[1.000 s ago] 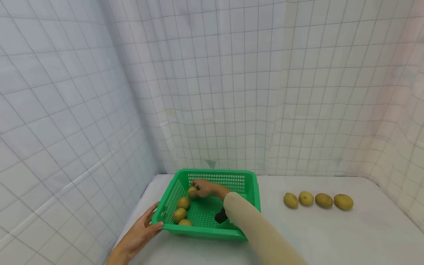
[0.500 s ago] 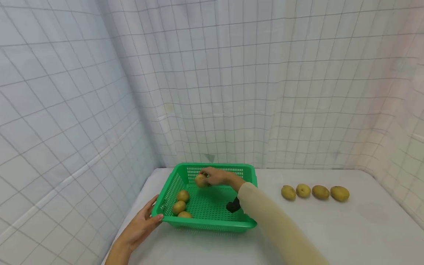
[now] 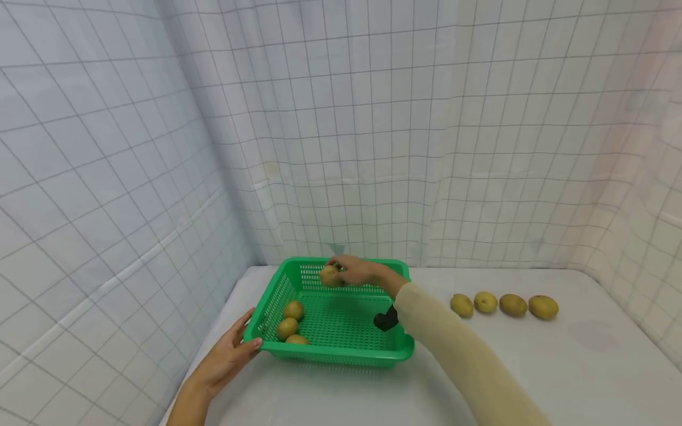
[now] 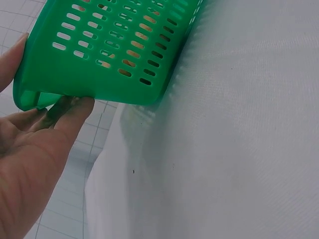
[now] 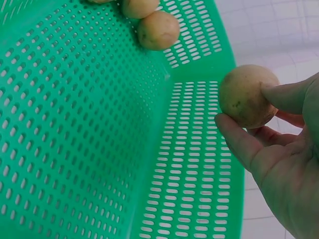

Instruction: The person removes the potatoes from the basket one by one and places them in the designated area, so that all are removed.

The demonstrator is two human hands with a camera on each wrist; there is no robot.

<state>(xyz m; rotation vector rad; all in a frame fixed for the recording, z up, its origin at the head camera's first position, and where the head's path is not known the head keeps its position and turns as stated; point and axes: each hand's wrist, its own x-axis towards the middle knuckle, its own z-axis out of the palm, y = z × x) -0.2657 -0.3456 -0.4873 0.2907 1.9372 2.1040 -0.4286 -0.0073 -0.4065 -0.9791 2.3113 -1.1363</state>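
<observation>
My right hand [image 3: 356, 270] pinches a round yellow-brown potato [image 3: 330, 276] between thumb and fingers, near the top of the green basket's back wall. In the right wrist view, that potato [image 5: 244, 97] overlaps the basket's rim, raised above the slotted floor. My left hand [image 3: 224, 362] holds the near left corner of the green plastic basket [image 3: 341, 353]. From the left wrist, the thumb and fingers of the left hand [image 4: 37, 159] show on both sides of the rim. Along the basket's left side lie 3 more potatoes [image 3: 287, 329], the nearest partly hidden by the front rim.
Several potatoes [image 3: 513, 305] lie in a row on the white-covered table [image 3: 533, 367], right of the basket. White grid-patterned sheets [image 3: 341, 148] hang behind and to the left. A black object [image 3: 386, 320] shows beside the right sleeve [image 3: 453, 337], over the basket.
My right hand has lifted one potato from the basket's left side, up and rightward toward the back rim. The left hand keeps its hold on the corner. The view has tilted slightly.
</observation>
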